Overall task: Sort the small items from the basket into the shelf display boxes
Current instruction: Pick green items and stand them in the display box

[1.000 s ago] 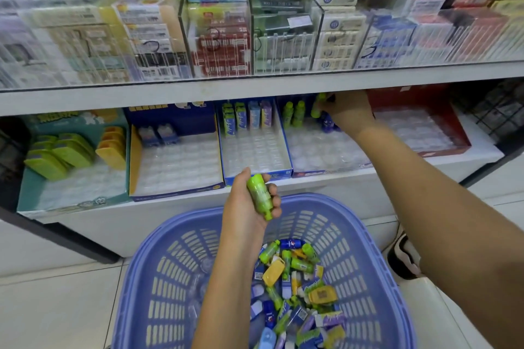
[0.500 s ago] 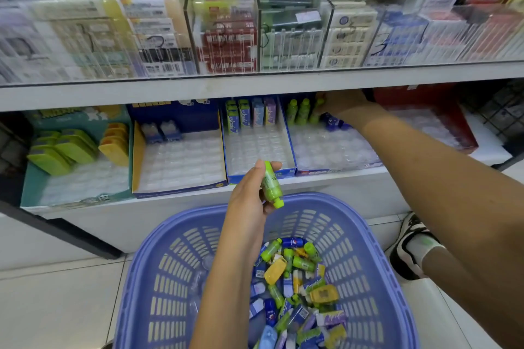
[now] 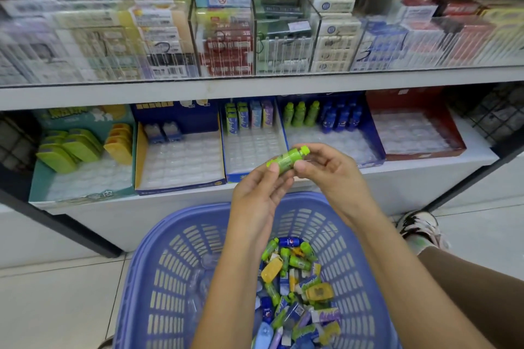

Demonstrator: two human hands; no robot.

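Both hands met in front of the lower shelf (image 3: 411,178), above the far rim of the purple basket (image 3: 170,278), and held one small green bottle (image 3: 286,160) between them. The bottle lay tilted, with its cap up and to the right. The left hand (image 3: 255,195) pinched its lower end between the thumb and the curled fingers (image 3: 280,183). The right hand (image 3: 331,173) gripped the cap end, thumb in front and fingers curled round behind.

The basket stood on the tiled floor (image 3: 56,306) against the shelf's front edge. A heap of small items (image 3: 295,278), green, blue, yellow and purple, lay in its bottom.

Five display boxes stood in a row along the shelf:
- The teal box (image 3: 82,197) at the left end held yellow-green cases (image 3: 71,147) and orange ones (image 3: 119,140).
- The next box (image 3: 181,187) held two small pieces at its back.
- The narrow blue box (image 3: 243,177) held flat packs (image 3: 249,117) along its back.
- The wide blue box (image 3: 375,142) held three green bottles (image 3: 300,113) at its back left and dark blue bottles (image 3: 340,117) beside them.
- The red box (image 3: 425,154) stood at the right end.

Stacked cartons (image 3: 226,37) sat behind clear fronts on the shelf above. A shoe (image 3: 419,227) showed on the floor to the right of the basket.
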